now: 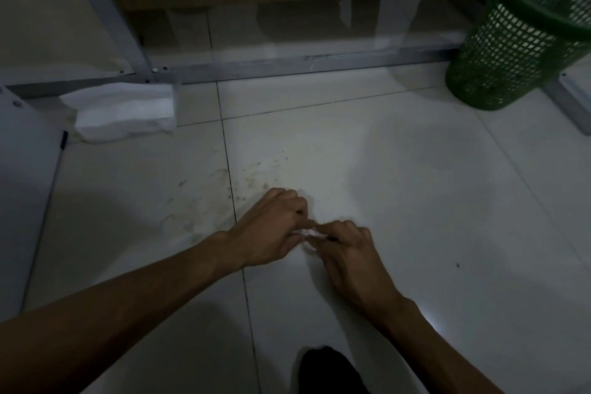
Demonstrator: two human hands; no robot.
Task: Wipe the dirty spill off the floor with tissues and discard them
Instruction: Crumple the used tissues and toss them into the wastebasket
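The room is dim and grey-blue, colours washed out. The brightest patch lies on the tiled floor (399, 185) around the middle, fading to murk toward the left and bottom edges. Soft shadows from the arms fall on the tiles at lower left. A small hot glare spot shows by the right wrist. The green mesh bin (524, 41) leans and smears at the upper right corner, bent by the wide lens. The hands (271, 227) look slightly blurred.
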